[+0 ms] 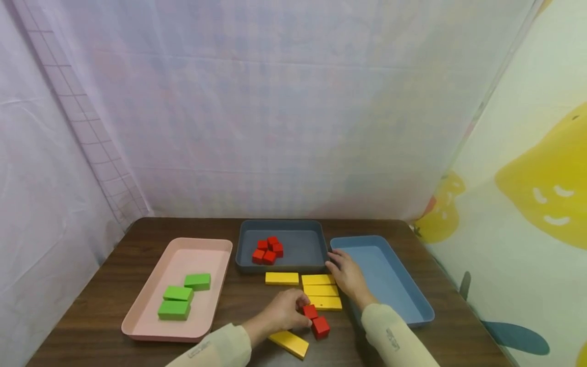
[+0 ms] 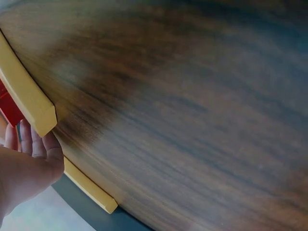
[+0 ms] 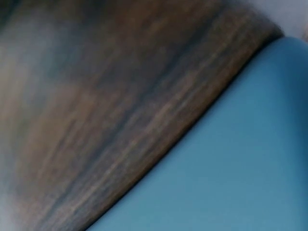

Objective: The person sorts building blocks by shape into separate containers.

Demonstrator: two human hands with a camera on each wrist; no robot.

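In the head view my left hand pinches a red cube between thumb and fingers, low over the table. A second red cube sits right beside it, nearer to me. A yellow block lies under my left wrist. My right hand has its fingers extended and nothing in them; its fingertips are near the corner of the dark grey tray. Three yellow blocks lie side by side just left of it. In the left wrist view, fingers show beside red and a yellow block.
Three green blocks lie in the pink tray on the left. Several red cubes are grouped in the grey tray. Another yellow block lies before that tray. The blue tray stands at the right, partly behind my right forearm.
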